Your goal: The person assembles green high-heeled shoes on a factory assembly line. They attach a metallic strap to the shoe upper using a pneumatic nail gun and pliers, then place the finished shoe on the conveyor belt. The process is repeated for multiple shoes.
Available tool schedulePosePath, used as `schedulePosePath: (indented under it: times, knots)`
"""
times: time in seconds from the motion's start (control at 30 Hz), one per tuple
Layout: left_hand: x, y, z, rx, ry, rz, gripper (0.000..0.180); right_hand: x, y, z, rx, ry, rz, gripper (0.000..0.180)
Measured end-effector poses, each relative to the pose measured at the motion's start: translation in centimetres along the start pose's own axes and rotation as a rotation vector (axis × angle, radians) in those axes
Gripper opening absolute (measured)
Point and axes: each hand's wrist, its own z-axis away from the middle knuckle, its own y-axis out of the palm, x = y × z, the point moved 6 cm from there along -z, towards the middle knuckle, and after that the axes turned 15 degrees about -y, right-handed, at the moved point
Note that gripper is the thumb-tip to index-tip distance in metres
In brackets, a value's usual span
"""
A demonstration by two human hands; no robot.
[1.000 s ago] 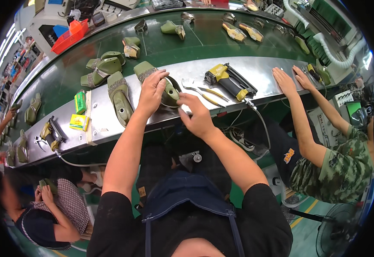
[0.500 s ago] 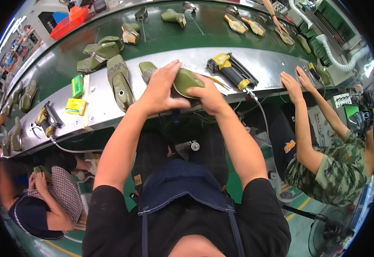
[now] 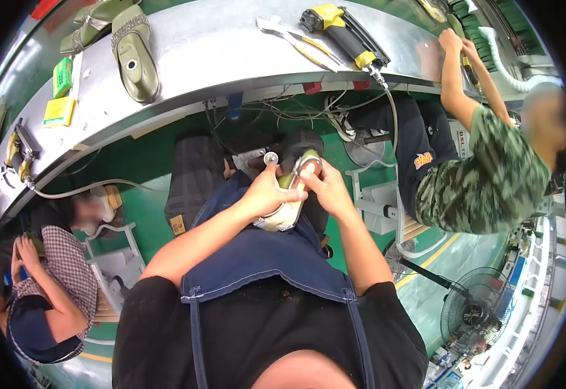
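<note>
Head view shows an olive-green shoe (image 3: 286,212) held in both hands over the person's lap, well below the counter (image 3: 212,45), in front of the navy apron (image 3: 263,253). Its pale end tips down toward the apron and its green end points up and away; whether it rests on the cloth or hangs clear, I cannot tell.

The step in hand looks like close handwork on the shoe's upper end, near a small reddish patch. As I judge it, a next move from this hold calls for a firm left grip as support, leaving the right thumb free to press or shift.

The left hand (image 3: 265,194) comes in from the side, its fingers closed around the shoe and its thumb laid across the middle. The right hand (image 3: 330,189) grips the upper end, thumb over the reddish patch, the other fingers curled behind and mostly hidden. Both elbows are bent; the left forearm (image 3: 212,231) slants up to the right, the right forearm (image 3: 364,240) up to the left, so that the hands meet nearly touching.

Neither hand holds a tool. The pincers (image 3: 273,27) lie on the counter beside a yellow-and-black air tool (image 3: 349,37), and another green shoe (image 3: 137,68) lies farther left, near the yellow box (image 3: 57,111).
</note>
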Motion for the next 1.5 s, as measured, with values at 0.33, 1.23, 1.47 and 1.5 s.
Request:
schedulePosePath:
  times: [0.33, 1.23, 1.47, 1.5]
  knots:
    - [4.9, -0.9, -1.1, 0.194, -0.335, 0.478, 0.053, -4.2, 4.2, -3.1, 0.042, 0.103, -0.15, 0.049]
    - [0.2, -5.7, -8.3, 0.083, -0.038, 0.249, 0.043, -6.3, 1.1, -7.5, -0.148, -0.069, -0.022, 0.035]
    - [-1.9, -5.7, -7.3, -0.037, 0.138, -0.08, 0.039, -2.2, 1.0, -7.3, -0.181, -0.339, 0.341, 0.028]
    - [-2.1, -5.7, -7.1, -0.063, 0.184, -0.15, 0.037, -1.9, 1.0, -7.0, -0.18, -0.339, 0.363, 0.028]
